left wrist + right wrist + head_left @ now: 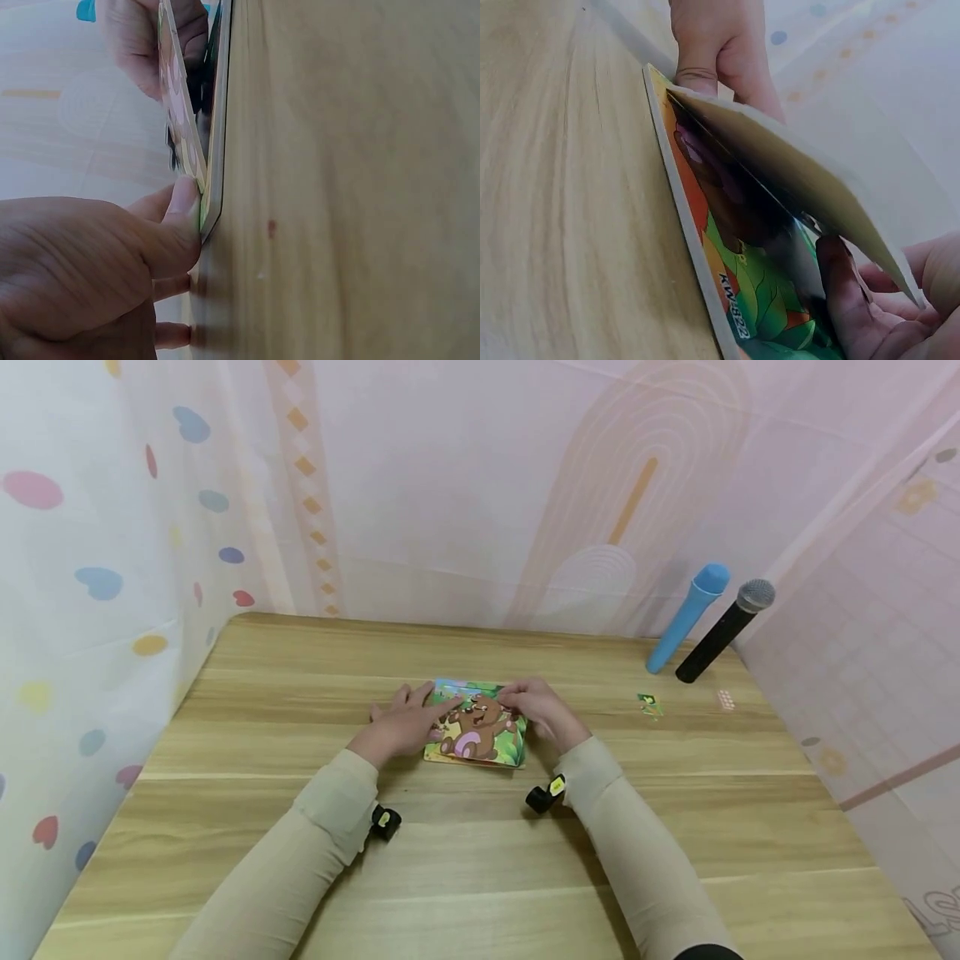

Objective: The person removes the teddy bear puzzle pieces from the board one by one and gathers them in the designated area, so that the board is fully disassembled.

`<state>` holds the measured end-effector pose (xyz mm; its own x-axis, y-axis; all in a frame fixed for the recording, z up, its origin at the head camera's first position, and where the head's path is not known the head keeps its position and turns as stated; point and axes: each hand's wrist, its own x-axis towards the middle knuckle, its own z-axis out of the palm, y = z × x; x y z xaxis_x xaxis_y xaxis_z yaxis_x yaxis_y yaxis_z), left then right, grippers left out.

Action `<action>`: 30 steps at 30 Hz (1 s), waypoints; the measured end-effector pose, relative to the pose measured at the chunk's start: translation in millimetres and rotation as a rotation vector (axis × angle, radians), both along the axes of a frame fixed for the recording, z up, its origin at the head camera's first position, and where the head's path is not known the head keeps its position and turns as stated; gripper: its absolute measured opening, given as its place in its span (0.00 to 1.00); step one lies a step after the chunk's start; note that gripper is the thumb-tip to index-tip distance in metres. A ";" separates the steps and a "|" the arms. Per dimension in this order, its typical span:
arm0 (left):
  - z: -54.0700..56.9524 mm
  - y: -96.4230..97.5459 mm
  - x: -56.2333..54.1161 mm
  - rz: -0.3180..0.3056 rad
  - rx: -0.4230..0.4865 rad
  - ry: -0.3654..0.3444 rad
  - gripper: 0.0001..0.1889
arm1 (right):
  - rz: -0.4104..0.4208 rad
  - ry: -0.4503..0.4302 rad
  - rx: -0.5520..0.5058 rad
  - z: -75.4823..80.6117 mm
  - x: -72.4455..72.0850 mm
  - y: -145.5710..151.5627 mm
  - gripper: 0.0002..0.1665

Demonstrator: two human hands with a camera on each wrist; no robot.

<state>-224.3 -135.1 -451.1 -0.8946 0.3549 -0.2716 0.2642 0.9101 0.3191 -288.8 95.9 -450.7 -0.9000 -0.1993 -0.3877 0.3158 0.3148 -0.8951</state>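
The bear picture panel (pixel 476 727) tilts over its printed backing board (pixel 772 277) on the tabletop (pixel 450 860). The right hand's (pixel 543 706) fingers pinch its raised edge; the left hand's (pixel 401 727) fingers are spread, thumb pressing the opposite edge. It looks light, stiff and thin, probably cardboard, so it could crease; the raised edge suits a flat pinch. Whether it divides into pieces is hard to tell.

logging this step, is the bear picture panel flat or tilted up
Tilted up: in the right wrist view, the bear picture panel slants away from the printed board beneath, the right hand partly inside the gap.
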 end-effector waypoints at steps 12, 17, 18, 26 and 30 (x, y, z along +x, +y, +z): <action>-2.4 -0.4 0.6 0.013 0.010 -0.003 0.35 | -0.032 0.089 0.079 -0.5 6.2 -4.7 0.11; -2.3 -0.7 0.4 0.020 0.007 -0.012 0.34 | -0.004 0.184 0.111 0.8 8.7 -7.1 0.12; -2.1 -0.7 0.5 0.020 0.007 -0.014 0.34 | 0.003 0.198 0.126 0.8 9.2 -7.2 0.11; -0.4 0.1 1.8 0.010 -0.010 -0.009 0.33 | 0.023 0.216 0.184 0.7 9.5 -5.9 0.11; -0.3 0.4 1.4 0.012 -0.013 -0.006 0.33 | 0.019 0.220 0.194 2.7 8.7 -7.5 0.12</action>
